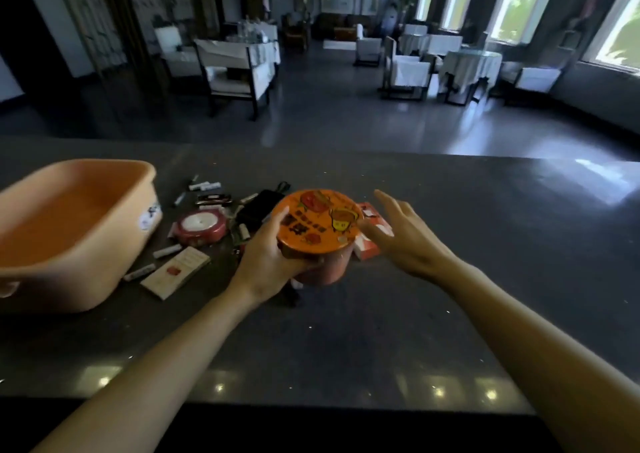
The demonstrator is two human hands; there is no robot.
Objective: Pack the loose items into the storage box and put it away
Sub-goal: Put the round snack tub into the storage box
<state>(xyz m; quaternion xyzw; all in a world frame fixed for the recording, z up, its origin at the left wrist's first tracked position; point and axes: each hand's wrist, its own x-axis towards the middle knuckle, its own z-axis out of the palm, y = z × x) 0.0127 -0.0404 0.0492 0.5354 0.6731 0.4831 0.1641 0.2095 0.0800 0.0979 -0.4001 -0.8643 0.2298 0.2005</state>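
Dark counter (381, 314): left hand (266, 262) grips noodle cup (317, 224), right hand (405, 234) spread empty beside it

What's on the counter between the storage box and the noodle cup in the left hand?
Head view: a red tape roll, a flat white packet, several small white tubes and a black pouch lie between the storage box and the noodle cup.

The left hand (266, 262) grips an orange noodle cup (317, 234) above the dark table (381, 314). The right hand (401, 234) hovers open beside it. A peach storage box (114, 244) stands left, near scattered small items (204, 210).
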